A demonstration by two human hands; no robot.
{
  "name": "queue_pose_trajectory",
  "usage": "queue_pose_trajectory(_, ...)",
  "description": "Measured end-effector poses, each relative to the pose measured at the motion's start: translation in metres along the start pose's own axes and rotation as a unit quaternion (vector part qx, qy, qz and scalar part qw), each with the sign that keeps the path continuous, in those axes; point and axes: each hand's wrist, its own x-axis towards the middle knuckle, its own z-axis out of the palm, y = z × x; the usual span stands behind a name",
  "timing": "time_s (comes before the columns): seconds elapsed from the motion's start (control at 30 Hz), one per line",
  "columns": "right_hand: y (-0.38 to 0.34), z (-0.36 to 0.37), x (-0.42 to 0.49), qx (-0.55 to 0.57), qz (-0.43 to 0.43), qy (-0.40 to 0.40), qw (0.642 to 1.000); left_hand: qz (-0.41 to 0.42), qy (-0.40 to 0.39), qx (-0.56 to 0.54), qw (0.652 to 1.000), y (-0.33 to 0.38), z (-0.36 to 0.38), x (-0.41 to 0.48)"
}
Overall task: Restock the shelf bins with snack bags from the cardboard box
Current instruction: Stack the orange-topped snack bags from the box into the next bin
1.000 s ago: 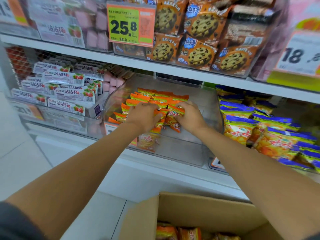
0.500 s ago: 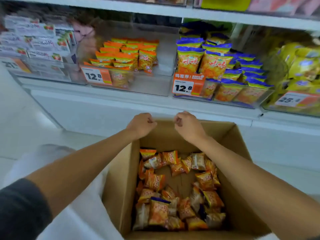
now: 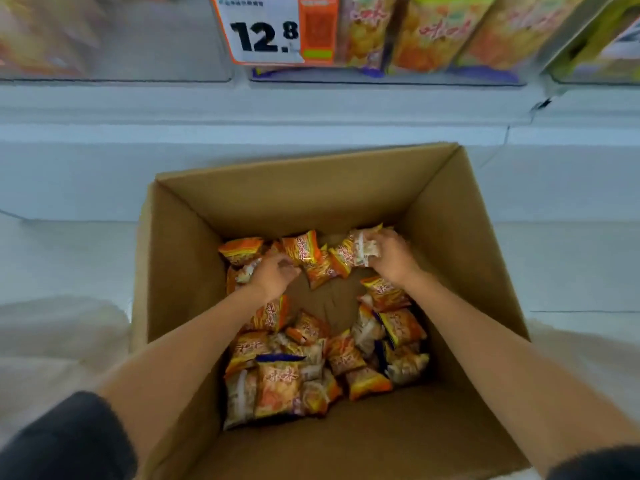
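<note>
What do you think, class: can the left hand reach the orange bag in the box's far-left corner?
Probably yes: the left hand is inside the open cardboard box, right beside that orange bag, and nothing lies over it.

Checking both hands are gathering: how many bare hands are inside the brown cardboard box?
2. The left hand grips an orange-and-white snack bag by the left wall of the brown cardboard box; the right hand grips a pale snack bag near its far wall.

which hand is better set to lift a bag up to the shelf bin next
Right. The right hand already has its fingers curled round a snack bag near the far wall of the cardboard box. The left hand is among the bags, its hold unclear.
</note>
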Motion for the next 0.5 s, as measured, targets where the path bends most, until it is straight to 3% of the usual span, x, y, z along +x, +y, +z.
queue_pose_trajectory(0.2, 0.011, 0.014, 0.035, 0.098, 0.155, -0.046, 0.982, -0.037, -0.003, -0.006, 0.999, -0.014, 0.003, 0.015)
queue_pose_trajectory(0.33, 0.002, 0.029, 0.031, 0.040, 0.107, -0.005, 0.993, -0.031, 0.002, -0.009, 0.999, -0.018, 0.002, 0.011)
queue_pose_trajectory(0.43, -0.020, 0.019, 0.020, 0.151, 0.073, 0.035, 0.985, 0.017, -0.002, 0.008, 1.000, -0.011, -0.002, 0.006)
queue_pose_trajectory(0.5, -0.037, 0.005, 0.010, 0.290, 0.102, -0.023, 0.951, 0.061, -0.049, -0.029, 0.996, -0.001, -0.004, -0.002)
